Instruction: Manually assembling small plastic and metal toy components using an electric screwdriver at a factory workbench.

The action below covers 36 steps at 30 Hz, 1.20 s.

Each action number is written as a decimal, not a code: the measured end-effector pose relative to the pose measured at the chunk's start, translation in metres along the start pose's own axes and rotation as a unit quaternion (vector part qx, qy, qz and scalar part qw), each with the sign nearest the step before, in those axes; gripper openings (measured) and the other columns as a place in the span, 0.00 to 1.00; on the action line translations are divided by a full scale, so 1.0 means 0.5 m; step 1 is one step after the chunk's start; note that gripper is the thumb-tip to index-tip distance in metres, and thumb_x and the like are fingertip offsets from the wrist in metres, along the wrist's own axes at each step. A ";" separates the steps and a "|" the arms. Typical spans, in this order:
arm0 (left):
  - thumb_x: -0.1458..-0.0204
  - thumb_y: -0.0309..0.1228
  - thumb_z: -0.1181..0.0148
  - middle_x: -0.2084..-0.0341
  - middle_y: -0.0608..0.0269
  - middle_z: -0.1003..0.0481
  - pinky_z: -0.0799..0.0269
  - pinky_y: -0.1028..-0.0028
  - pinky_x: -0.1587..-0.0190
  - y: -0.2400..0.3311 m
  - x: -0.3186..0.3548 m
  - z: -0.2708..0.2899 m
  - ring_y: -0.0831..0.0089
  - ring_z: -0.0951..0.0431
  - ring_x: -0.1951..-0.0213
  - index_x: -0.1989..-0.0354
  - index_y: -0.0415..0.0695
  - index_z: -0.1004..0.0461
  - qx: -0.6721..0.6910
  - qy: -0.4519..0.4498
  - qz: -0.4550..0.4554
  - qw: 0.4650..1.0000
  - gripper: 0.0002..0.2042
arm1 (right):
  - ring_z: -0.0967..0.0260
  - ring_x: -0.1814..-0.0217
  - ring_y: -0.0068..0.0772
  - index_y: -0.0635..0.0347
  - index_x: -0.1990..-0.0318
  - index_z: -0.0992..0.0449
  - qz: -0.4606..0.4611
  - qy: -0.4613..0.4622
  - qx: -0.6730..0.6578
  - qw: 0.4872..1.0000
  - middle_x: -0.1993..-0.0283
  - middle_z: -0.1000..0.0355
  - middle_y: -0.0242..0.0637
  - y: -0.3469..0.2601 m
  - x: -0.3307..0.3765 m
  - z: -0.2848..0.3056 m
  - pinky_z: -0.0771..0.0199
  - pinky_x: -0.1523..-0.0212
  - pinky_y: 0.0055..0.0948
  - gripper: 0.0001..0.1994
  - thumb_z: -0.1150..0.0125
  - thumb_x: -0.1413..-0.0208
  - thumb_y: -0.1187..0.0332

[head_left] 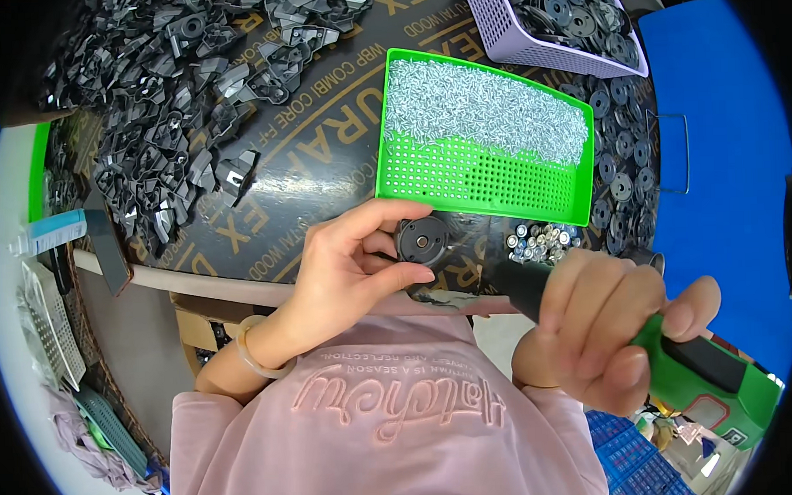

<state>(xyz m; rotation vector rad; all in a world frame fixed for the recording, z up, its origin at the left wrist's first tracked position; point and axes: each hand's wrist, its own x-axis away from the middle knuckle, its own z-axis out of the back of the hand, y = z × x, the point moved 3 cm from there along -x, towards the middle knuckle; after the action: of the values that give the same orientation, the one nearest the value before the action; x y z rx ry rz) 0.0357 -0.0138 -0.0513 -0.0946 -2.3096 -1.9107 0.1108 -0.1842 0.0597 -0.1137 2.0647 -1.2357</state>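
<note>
At the table's front edge, my left hand [340,258] pinches a round black plastic part [421,241] between thumb and fingers. A small brass-coloured centre shows in the part's face. My right hand [604,332] is wrapped round a green and black power screwdriver [706,381]. The tool's black nose points left toward the round part, apart from it; its tip is hard to make out. Just beyond my left hand stands a green perforated tray [486,211], with many small silver screws [487,105] heaped in its far half.
Shiny small metal pieces [542,242] lie near the tray's front right. Black angular plastic parts [174,124] cover the table's far left. A lilac basket [502,34] of black discs stands far right, with more loose discs [621,144] below. A blue panel [707,149] borders the right.
</note>
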 end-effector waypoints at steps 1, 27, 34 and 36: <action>0.56 0.11 0.31 0.64 0.64 0.24 0.24 0.81 0.65 -0.001 0.001 -0.001 0.83 0.22 0.66 0.46 0.36 0.27 0.001 0.000 0.000 1.000 0.26 | 0.39 0.81 0.22 0.54 0.51 0.39 -0.002 -0.015 -0.004 1.000 0.78 0.36 0.29 0.004 0.001 -0.006 0.34 0.74 0.28 0.14 0.39 0.39 0.70; 0.55 0.10 0.34 0.65 0.60 0.20 0.24 0.81 0.61 -0.006 0.013 -0.017 0.79 0.19 0.64 0.46 0.35 0.27 0.096 -0.043 0.073 0.992 0.24 | 0.38 0.85 0.26 0.53 0.54 0.42 -0.017 -0.043 0.034 0.998 0.80 0.34 0.31 0.028 0.020 -0.011 0.33 0.81 0.31 0.16 0.38 0.40 0.72; 0.55 0.13 0.32 0.65 0.61 0.20 0.24 0.80 0.62 -0.023 0.014 -0.012 0.80 0.21 0.66 0.44 0.36 0.28 0.045 -0.037 0.080 0.995 0.26 | 0.40 0.80 0.23 0.55 0.45 0.40 0.053 -0.011 0.070 0.996 0.77 0.36 0.29 0.026 0.004 0.034 0.38 0.77 0.26 0.16 0.45 0.37 0.67; 0.54 0.13 0.32 0.64 0.60 0.21 0.24 0.80 0.62 -0.024 0.016 -0.017 0.80 0.21 0.66 0.43 0.36 0.29 0.056 -0.046 0.086 0.994 0.27 | 0.43 0.83 0.23 0.57 0.46 0.39 0.051 0.043 0.110 0.992 0.79 0.38 0.29 0.051 0.000 0.046 0.38 0.79 0.29 0.15 0.48 0.40 0.73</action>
<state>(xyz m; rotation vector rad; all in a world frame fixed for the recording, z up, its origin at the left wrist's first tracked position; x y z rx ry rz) 0.0269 -0.0246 -0.0604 -0.3637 -2.3738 -1.7256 0.1317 -0.1875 0.0328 0.1475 1.9645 -1.4165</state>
